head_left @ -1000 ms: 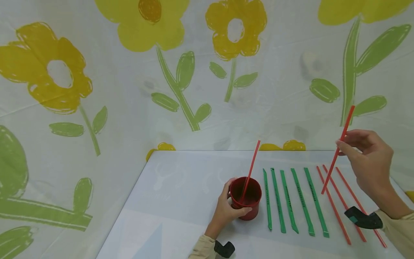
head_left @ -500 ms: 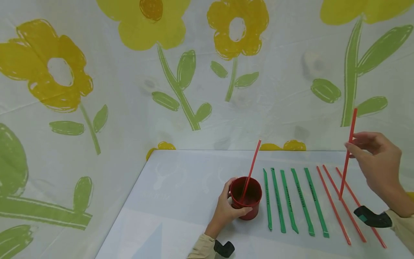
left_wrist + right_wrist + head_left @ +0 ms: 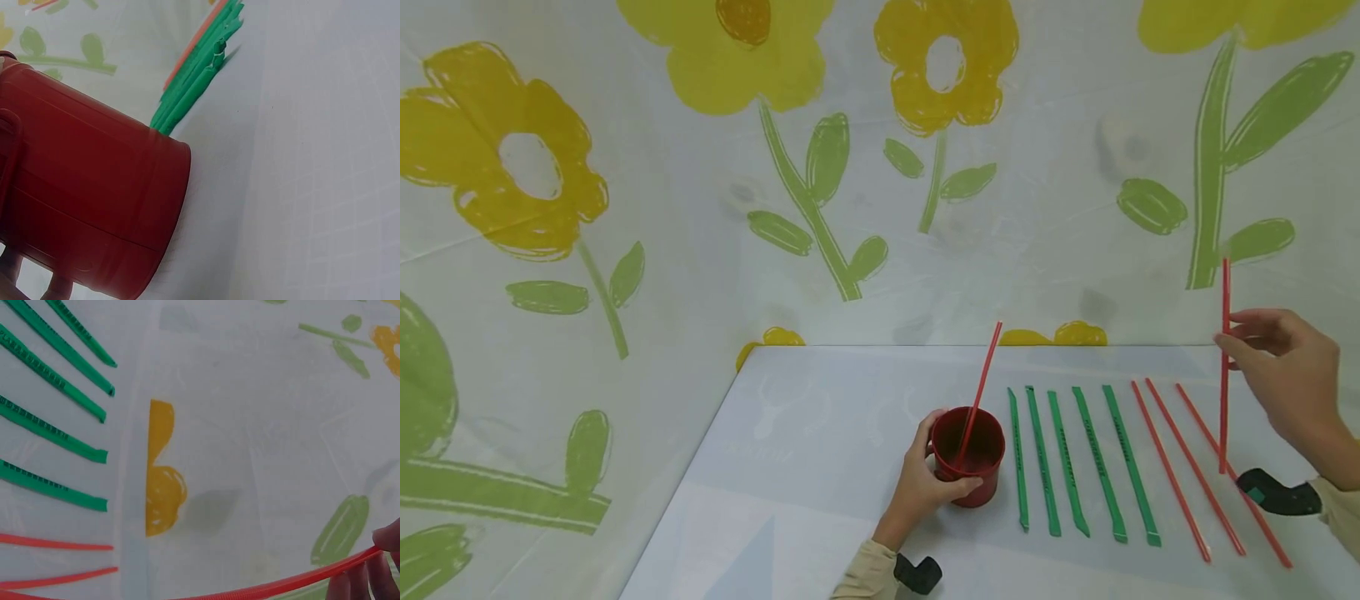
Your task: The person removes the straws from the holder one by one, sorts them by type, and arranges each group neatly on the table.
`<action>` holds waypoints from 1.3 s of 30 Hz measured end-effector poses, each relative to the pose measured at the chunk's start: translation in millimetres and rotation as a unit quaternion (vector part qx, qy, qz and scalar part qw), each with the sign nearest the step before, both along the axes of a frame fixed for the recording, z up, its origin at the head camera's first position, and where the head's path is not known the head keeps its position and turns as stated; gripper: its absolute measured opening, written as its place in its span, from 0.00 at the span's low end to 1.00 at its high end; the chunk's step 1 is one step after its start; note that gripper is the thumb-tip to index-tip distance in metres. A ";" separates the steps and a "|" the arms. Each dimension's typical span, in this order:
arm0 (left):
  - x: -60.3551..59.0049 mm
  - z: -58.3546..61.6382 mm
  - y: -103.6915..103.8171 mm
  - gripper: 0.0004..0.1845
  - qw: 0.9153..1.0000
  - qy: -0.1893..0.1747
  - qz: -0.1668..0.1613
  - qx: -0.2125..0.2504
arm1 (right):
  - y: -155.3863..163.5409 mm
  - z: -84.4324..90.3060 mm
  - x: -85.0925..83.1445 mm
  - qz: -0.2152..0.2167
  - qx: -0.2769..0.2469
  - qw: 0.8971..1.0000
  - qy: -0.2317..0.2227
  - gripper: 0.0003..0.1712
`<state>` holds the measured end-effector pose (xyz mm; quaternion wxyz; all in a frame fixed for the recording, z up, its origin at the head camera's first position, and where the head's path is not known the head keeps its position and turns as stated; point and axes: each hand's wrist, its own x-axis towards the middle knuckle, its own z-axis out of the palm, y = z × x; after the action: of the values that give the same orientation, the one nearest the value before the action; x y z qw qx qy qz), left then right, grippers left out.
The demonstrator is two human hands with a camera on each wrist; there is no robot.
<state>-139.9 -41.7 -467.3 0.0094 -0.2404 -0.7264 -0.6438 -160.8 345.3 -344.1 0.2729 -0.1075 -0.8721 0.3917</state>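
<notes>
My left hand [image 3: 928, 483] grips the side of a dark red cup [image 3: 988, 479], which stands upright on the white table. A red straw [image 3: 986, 364] leans inside the cup, its upper end rising above the rim. The cup's wall [image 3: 94, 175] fills much of the left wrist view. At the right my right hand [image 3: 1288, 367] pinches another red straw [image 3: 1226, 292] near its middle, almost vertical. Its lower end appears over the rightmost of the red straws [image 3: 1172, 471] laid in a row; contact cannot be told. In the right wrist view fingertips hold the straw [image 3: 300, 575].
Several narrow green strips [image 3: 1097, 467] with dark lettering, like wrapped straws, lie side by side between the cup and the red straws. Behind the white table [image 3: 790, 467] hangs a pale cloth [image 3: 700, 250] printed with yellow flowers.
My right hand has moved right and slightly down with its red straw, which has turned from slanted to nearly upright. My left hand and the cup have stayed in place.
</notes>
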 end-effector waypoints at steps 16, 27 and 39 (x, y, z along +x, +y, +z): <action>-1.6 0.3 -1.0 0.44 1.000 0.001 -0.007 0.003 | 28.2 -23.7 -13.9 -0.013 -0.043 0.996 -0.079 0.06; -1.2 -0.8 -1.4 0.44 1.000 0.006 -0.006 0.009 | 40.1 -36.7 -19.5 -0.032 -0.007 0.989 -0.144 0.25; -1.0 0.3 -0.9 0.44 1.000 0.004 -0.003 0.000 | 56.4 -58.8 -23.8 -0.050 -0.004 0.979 -0.196 0.26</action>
<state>-140.9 -42.6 -467.0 0.0103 -0.2446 -0.7258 -0.6429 -184.6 401.7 -402.9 0.1161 -0.2268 -0.9006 0.3521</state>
